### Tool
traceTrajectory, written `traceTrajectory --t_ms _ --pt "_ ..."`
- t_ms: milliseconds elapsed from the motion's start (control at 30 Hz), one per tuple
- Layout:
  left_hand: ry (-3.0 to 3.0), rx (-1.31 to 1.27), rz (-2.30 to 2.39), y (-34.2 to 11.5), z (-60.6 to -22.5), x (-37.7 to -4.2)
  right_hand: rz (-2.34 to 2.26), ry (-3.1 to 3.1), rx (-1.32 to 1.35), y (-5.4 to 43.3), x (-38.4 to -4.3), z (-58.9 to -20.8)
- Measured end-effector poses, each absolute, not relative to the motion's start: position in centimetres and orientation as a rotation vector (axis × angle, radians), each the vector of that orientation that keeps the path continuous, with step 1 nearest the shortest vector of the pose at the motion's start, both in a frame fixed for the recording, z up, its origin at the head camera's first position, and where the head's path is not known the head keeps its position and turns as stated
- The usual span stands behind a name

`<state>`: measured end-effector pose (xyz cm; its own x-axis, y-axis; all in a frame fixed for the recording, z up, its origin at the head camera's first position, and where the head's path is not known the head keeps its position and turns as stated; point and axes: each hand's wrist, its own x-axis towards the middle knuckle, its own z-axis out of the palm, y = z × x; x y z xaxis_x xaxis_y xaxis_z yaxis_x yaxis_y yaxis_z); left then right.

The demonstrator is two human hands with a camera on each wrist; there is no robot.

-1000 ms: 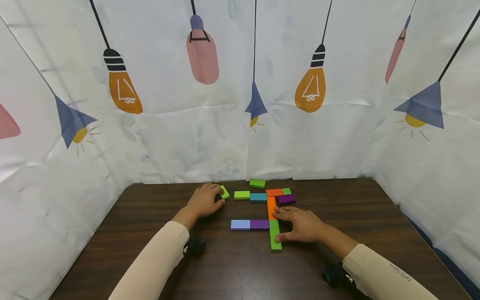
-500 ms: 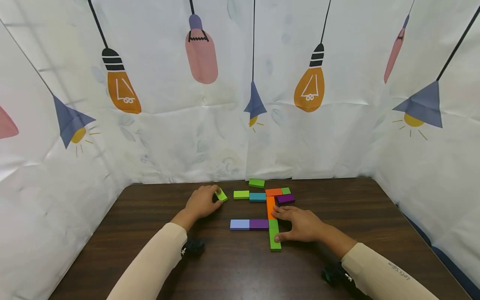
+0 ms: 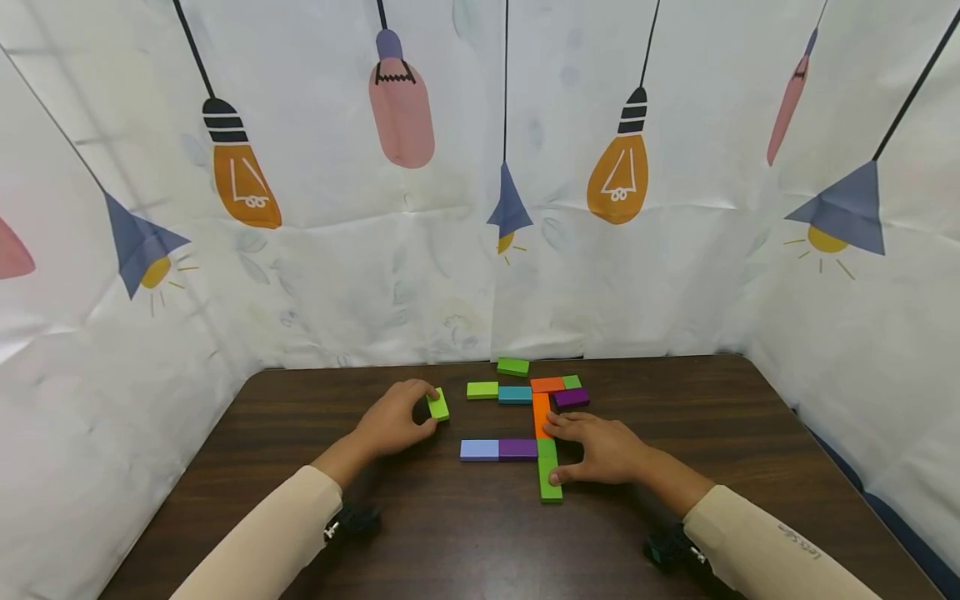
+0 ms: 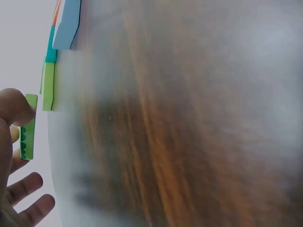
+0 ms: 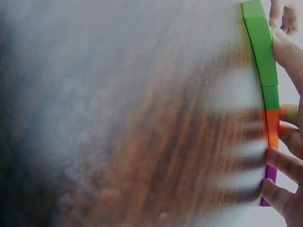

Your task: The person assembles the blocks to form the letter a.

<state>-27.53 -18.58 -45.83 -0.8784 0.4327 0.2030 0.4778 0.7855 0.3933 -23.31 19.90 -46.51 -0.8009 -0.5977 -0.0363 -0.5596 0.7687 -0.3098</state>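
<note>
My left hand [image 3: 393, 421] pinches a lime-green block [image 3: 438, 405] between thumb and fingers, left of the other blocks. The left wrist view shows dark half-round marks along one edge of that block [image 4: 28, 135]. My right hand [image 3: 596, 450] lies with spread fingers against a column of blocks. Its thumb touches the long green block [image 3: 551, 487], and its fingertips are at the upright orange block [image 3: 541, 408]. A small green block [image 3: 547, 450] sits between these two. To its left, a purple block [image 3: 518, 451] and a light blue block [image 3: 479, 451] form a row.
Farther back, a lime block [image 3: 482, 390], a teal block [image 3: 515, 396], an orange block [image 3: 547, 385] and a small green block [image 3: 572, 382] line up. A tilted purple block [image 3: 572, 398] lies below them. Another green block [image 3: 513, 367] lies near the table's back edge, before a printed curtain [image 3: 450, 275].
My left hand has drawn the lime-green block toward me and slightly left, and the block has turned more upright in the head view. The right hand has stayed in place.
</note>
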Motion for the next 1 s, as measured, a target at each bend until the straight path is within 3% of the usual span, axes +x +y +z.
traceTrajectory --t_ms 1000 --pt "-2.841 -0.979 -0.721 -18.4 -46.6 -22.1 -0.441 2.828 -0.927 19.9 -23.3 -46.5"
